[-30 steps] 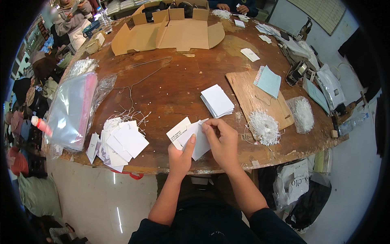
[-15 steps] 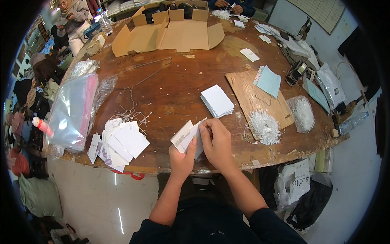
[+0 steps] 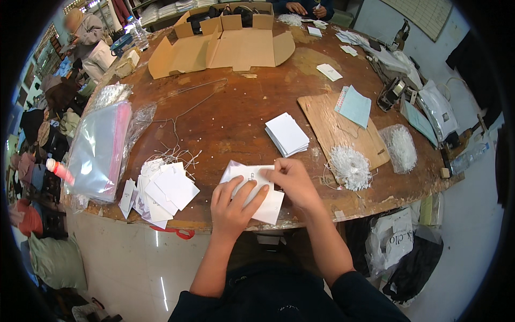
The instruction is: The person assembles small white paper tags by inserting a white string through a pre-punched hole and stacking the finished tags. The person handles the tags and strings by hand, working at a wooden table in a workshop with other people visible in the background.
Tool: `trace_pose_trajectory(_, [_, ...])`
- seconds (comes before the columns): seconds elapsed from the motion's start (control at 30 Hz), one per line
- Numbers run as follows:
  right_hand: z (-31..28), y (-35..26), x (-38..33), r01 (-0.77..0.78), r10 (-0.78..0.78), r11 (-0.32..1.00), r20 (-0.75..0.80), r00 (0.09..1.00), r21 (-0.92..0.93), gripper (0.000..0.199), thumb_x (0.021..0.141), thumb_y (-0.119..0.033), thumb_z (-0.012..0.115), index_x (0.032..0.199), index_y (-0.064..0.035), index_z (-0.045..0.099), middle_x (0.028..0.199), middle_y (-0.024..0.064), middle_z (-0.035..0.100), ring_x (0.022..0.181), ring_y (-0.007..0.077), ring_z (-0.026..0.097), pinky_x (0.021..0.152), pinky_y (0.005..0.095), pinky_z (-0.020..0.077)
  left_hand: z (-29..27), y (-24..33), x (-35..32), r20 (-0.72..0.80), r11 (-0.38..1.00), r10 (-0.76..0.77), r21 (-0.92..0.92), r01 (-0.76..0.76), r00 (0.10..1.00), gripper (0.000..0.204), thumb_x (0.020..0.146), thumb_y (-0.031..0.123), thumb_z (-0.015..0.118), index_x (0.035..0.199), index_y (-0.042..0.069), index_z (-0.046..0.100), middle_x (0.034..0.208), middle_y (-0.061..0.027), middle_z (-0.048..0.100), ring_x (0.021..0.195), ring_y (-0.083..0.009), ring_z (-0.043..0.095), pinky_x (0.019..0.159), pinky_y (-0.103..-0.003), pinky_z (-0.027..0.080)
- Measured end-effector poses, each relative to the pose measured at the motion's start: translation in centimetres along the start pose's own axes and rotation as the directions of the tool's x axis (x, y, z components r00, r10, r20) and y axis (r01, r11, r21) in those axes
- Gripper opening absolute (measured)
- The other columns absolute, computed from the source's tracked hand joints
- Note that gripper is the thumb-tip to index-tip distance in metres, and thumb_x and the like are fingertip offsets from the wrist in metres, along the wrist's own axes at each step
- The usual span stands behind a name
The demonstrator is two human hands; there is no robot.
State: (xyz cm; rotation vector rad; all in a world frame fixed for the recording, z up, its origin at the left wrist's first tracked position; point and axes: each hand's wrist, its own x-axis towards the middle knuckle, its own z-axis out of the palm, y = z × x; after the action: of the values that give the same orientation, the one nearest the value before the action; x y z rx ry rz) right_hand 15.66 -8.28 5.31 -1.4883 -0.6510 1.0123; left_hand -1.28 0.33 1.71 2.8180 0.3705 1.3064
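Note:
My left hand (image 3: 232, 206) and my right hand (image 3: 292, 182) both hold white paper tags (image 3: 253, 185) at the near edge of a worn wooden table (image 3: 236, 112). The left fingers lie spread over the tags; the right fingers pinch their upper edge. A fanned pile of strung white tags (image 3: 161, 188) lies to the left. A neat stack of white cards (image 3: 287, 134) sits just beyond my right hand. A bundle of white strings (image 3: 347, 163) rests on a wooden board (image 3: 338, 129) to the right.
A stack of clear plastic bags (image 3: 99, 153) lies at the far left. Flattened cardboard boxes (image 3: 225, 45) stand at the back. A second string bundle in a bag (image 3: 401, 147), a light blue pad (image 3: 354, 106) and tools are at right. Other people sit around the far edge.
The tags have dropped from a raised, tilted hold down flat toward the table edge. My left fingers have spread over them and my right hand stays at their upper edge.

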Motion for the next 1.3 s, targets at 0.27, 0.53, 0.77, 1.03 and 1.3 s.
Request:
trace_pose_trajectory(0.27, [-4.0, -0.7, 3.9, 0.149, -0.657, 0.518, -0.28, 0.7, -0.843, 0.033, 0.089, -0.034, 0.077, 0.098, -0.0026, 0.073, 0.101, 0.0143, 0.07, 0.091, 0.0315, 0.066, 0.075, 0.0403, 0.0517, -3.8, -6.4, -2.3, 0.172, 0.263, -0.897, -0.531, 0.806, 0.407, 0.041, 0.102, 0.028, 0.064, 0.125, -0.006, 0.062, 0.12, -0.0127, 0.068, 0.108, -0.0195, 0.064, 0.098, -0.035, 0.048])
trace_pose_trajectory(0.53, [-3.7, 1.2, 4.7, -0.069, -0.557, 0.279, -0.22, 0.801, -0.958, 0.044, 0.081, -0.036, 0.081, 0.11, -0.0037, 0.073, 0.126, 0.0192, 0.065, 0.113, 0.0369, 0.061, 0.093, 0.0487, 0.0503, -5.6, -10.2, -3.3, -0.054, 0.271, -0.94, -0.721, 0.638, 0.337, 0.052, 0.111, 0.038, 0.042, 0.134, -0.006, 0.057, 0.126, -0.0156, 0.065, 0.111, -0.0216, 0.064, 0.098, -0.035, 0.05])
trace_pose_trajectory(0.77, [-4.1, 2.0, 5.1, 0.02, -0.631, 0.303, -0.185, 0.753, -0.953, 0.036, 0.083, -0.032, 0.079, 0.103, -0.0022, 0.075, 0.126, 0.0212, 0.062, 0.115, 0.0376, 0.057, 0.093, 0.0487, 0.0465, -2.8, -4.7, -0.9, 0.312, 0.05, -0.819, -0.797, 0.602, 0.481, 0.05, 0.111, 0.034, 0.042, 0.138, -0.007, 0.053, 0.124, -0.0162, 0.066, 0.111, -0.0225, 0.066, 0.099, -0.037, 0.052])
trace_pose_trajectory(1.03, [-3.6, 0.7, 4.0, 0.097, -0.699, 0.35, -0.191, 0.69, -0.932, 0.037, 0.083, -0.025, 0.079, 0.108, 0.0005, 0.072, 0.128, 0.0213, 0.057, 0.115, 0.0389, 0.055, 0.095, 0.0483, 0.0462, -1.4, -2.9, 0.2, 0.339, 0.019, -0.806, -0.804, 0.594, 0.485, 0.042, 0.108, 0.027, 0.053, 0.135, -0.005, 0.053, 0.123, -0.009, 0.064, 0.108, -0.0149, 0.062, 0.096, -0.033, 0.05])
trace_pose_trajectory(1.3, [1.0, 1.6, -0.3, 0.507, -0.814, 0.41, -0.054, 0.578, -0.758, 0.054, 0.076, -0.015, 0.084, 0.124, -0.0012, 0.065, 0.129, 0.0221, 0.05, 0.112, 0.037, 0.055, 0.091, 0.0429, 0.05, -0.4, -0.8, 2.1, 0.387, -0.143, -0.763, -0.883, 0.448, 0.518, 0.031, 0.101, 0.01, 0.065, 0.129, 0.0, 0.056, 0.118, -0.0068, 0.068, 0.105, -0.0119, 0.064, 0.093, -0.03, 0.052])
